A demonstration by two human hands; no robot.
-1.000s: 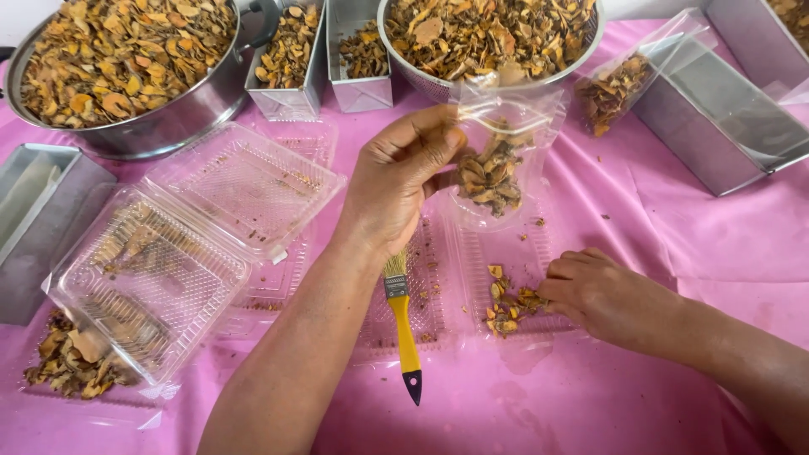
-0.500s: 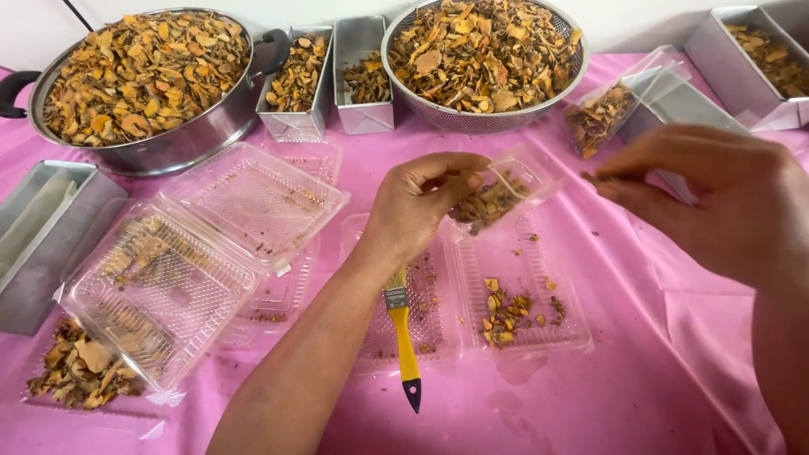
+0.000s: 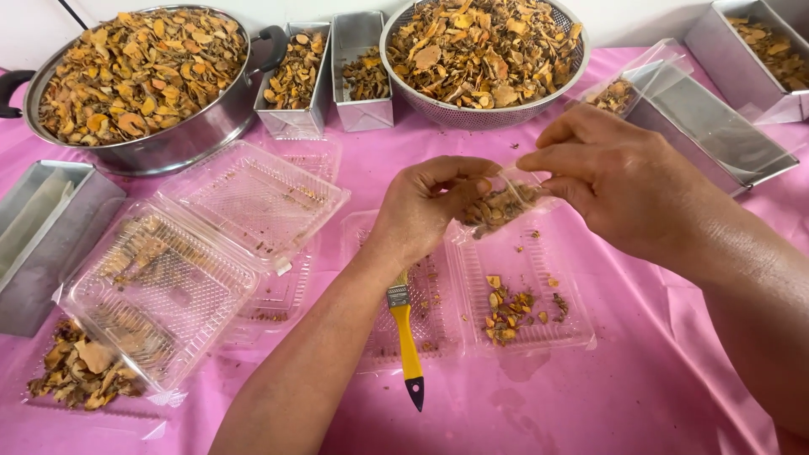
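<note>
My left hand [image 3: 425,206] and my right hand [image 3: 619,190] both grip a small clear plastic bag [image 3: 503,202] with dried orange-brown pieces in it, held just above an open clear clamshell tray [image 3: 522,282]. A few dried pieces [image 3: 510,307] lie in the tray's right half. A yellow-handled brush [image 3: 405,333] lies on the tray's left half, under my left forearm.
A large steel pot [image 3: 139,84] and a steel colander [image 3: 480,55] hold dried slices at the back. Small steel tins [image 3: 295,80], [image 3: 362,72] stand between them, and others [image 3: 716,126], [image 3: 38,236] stand at the sides. Stacked clear clamshells [image 3: 194,253] lie left on the pink cloth [image 3: 640,396].
My right hand left the tray, rose and took hold of the bag's other side. The bag has come lower and flatter over the tray.
</note>
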